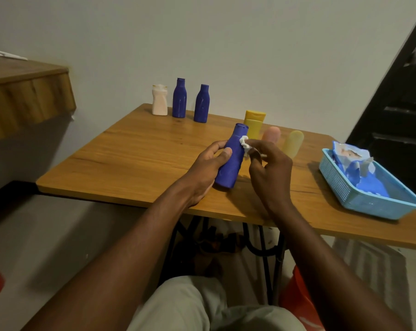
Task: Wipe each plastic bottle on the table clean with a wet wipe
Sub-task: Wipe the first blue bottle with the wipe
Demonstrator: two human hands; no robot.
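Above the lap [197, 304], the left hand [209, 168] gripped the bottle [230, 161], tilted over the desk [130, 158]; the right hand [269, 168] pinched a wipe [244, 141] against its shoulder. A hard rub, I judged, could twist the bottle loose onto the desk.

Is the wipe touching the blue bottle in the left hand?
Touching. The head view shows the wipe, pinched in the right hand, pressed against the bottle on its upper side, no gap.
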